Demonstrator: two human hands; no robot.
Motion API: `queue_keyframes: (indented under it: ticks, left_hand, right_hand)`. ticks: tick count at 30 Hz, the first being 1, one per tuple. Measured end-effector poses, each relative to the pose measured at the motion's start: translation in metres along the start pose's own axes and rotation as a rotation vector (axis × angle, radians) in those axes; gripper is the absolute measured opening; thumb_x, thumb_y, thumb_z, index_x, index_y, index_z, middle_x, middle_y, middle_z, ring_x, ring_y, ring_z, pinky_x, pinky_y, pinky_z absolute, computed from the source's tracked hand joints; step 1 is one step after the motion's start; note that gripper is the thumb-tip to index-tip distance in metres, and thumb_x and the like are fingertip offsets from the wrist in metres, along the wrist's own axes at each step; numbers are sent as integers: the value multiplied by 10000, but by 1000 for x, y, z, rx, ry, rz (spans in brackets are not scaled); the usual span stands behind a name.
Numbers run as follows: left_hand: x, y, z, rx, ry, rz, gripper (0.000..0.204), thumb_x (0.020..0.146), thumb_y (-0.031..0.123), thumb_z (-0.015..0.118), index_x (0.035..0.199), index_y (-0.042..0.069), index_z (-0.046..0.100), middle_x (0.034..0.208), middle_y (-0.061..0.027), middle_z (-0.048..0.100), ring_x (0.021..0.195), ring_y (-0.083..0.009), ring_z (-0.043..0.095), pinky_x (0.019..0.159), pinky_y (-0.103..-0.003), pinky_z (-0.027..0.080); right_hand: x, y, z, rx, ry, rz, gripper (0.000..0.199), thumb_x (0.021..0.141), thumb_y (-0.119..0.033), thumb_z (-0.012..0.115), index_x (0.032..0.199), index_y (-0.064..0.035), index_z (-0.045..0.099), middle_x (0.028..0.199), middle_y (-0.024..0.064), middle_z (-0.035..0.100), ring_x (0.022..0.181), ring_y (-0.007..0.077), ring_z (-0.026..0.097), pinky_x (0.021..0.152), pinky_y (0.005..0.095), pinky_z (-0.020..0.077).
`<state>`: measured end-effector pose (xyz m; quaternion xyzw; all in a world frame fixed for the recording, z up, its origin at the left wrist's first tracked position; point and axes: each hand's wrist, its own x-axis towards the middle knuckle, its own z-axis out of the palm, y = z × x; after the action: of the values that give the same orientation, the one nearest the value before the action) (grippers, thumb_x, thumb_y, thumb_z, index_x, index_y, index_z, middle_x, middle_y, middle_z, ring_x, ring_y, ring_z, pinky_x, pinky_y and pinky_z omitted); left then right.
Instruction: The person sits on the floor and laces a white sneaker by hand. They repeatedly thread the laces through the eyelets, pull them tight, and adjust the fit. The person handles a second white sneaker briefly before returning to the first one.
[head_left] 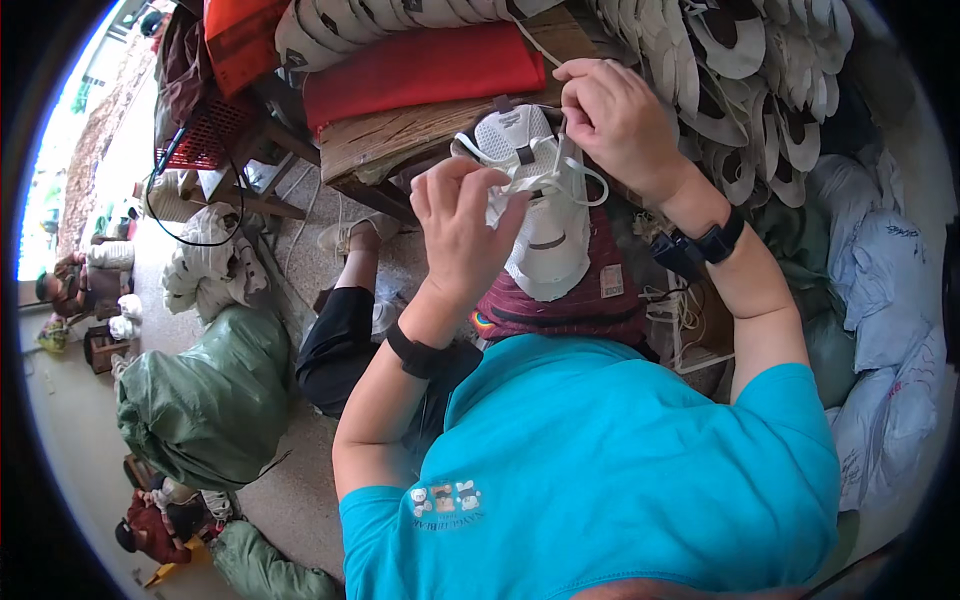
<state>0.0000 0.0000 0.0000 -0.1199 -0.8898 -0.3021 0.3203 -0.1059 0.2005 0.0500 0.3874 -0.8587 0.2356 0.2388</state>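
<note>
White sneaker (pixel 545 215) on lap, left hand (pixel 462 225) gripping lace (pixel 560 180), right hand (pixel 612 115) pulling

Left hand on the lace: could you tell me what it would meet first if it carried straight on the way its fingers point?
Probably the white shoe: the left hand pinches the white lace right against it, fingers aimed at its upper. Depth is hard to judge.

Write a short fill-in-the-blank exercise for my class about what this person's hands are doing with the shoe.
1. Both hands work on a ____ shoe.
2. The right hand pulls a white ____ upward.
3. The left hand has a ____ band at its wrist.
4. The person's shirt is ____.

Missing words: white; lace; black; blue
</note>
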Motion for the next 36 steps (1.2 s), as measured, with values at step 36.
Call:
queue_keyframes:
  ticks: [36]
  left_hand:
    - [-16,-28,-50,-901,-566,-880,266,990,280,626,1016,21,679,935,22,623,827,-78,525,787,-247,415]
  right_hand:
    - [-14,-3,14,220,-26,-38,149,823,-166,692,872,-47,617,955,87,615,932,293,591,884,429,451]
